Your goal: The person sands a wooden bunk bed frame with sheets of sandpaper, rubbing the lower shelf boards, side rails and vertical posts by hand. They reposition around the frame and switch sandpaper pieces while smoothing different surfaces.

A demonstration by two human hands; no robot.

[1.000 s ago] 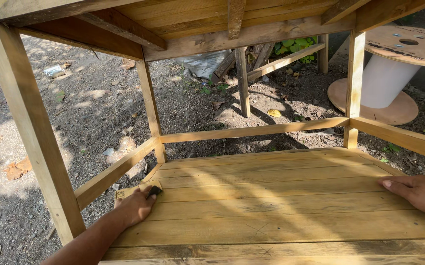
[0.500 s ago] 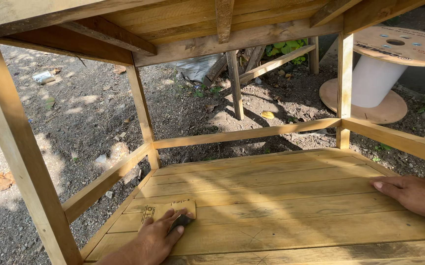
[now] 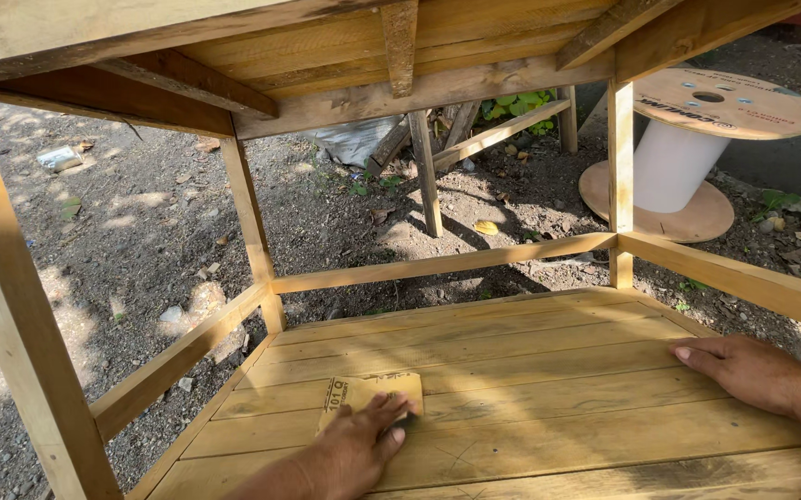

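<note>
Head view: sanding the lower shelf of a bare wooden stand, mid-pass by the look of it.

Left hand sits near-left on the shelf, palm down, fingers spread flat and pressing a tan sheet of sandpaper onto the boards. Not a pinch grip, just pressure from above. Sandpaper lies on the planks towards the left rail, far edge poking out past the fingertips.

Right hand rests flat at the right side of the shelf, fingers extended and together, holding nothing. Looks like bracing only.

Upper tabletop overhangs the whole view, left post close to camera. Cable spool stands on the dirt far right, well clear of the stand.

Judgement: step in hand is rubbing down the left part of the shelf. Next stroke calls for even downward pressure, travel along the grain, and keeping the sheet flat so it doesn't curl or slip out from under the fingers. Plank seams and the rail corner would need care.
</note>
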